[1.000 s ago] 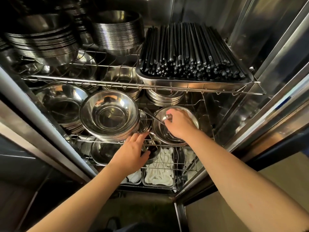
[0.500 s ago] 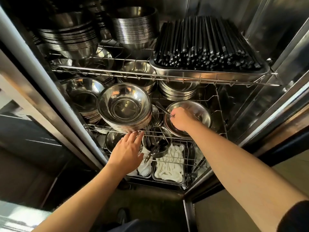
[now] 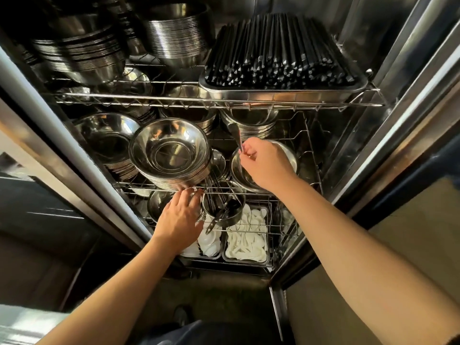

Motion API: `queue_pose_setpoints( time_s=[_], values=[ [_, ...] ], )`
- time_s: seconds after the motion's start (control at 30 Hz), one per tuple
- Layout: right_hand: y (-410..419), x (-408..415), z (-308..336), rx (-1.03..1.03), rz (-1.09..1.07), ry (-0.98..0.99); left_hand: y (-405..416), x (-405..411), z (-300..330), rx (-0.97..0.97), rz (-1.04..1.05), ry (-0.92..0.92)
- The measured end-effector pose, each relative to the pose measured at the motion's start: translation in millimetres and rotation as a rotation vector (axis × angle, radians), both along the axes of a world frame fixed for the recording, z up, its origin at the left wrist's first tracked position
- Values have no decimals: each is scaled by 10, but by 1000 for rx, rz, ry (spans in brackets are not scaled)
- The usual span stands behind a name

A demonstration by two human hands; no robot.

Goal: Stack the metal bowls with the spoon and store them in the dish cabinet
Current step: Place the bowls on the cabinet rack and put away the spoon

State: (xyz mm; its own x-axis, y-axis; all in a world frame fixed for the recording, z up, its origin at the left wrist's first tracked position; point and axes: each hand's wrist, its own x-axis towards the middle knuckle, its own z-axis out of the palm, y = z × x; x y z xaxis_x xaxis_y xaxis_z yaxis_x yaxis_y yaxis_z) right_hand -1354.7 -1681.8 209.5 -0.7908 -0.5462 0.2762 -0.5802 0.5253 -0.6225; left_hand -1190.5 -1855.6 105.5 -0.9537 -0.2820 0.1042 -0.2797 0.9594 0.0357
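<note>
Steel bowls are stacked on the middle wire shelf of the cabinet. The spoon is pinched by its handle in the closed grip of the right hand, bowl end raised, above a shallow bowl on the same shelf. The left hand is held with fingers spread, its fingertips touching the lower edge of the bowl stack at the shelf's front; nothing is clasped by it. Black chopsticks are seen in a tray on the shelf above, and white pieces below.
</note>
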Motion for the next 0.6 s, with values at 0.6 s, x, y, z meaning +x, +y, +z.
queue_pose_setpoints(
  time_s=[0.6],
  values=[
    [372,605,-1100,-137,415,-80,32,2,-12,11,9,-35]
  ],
)
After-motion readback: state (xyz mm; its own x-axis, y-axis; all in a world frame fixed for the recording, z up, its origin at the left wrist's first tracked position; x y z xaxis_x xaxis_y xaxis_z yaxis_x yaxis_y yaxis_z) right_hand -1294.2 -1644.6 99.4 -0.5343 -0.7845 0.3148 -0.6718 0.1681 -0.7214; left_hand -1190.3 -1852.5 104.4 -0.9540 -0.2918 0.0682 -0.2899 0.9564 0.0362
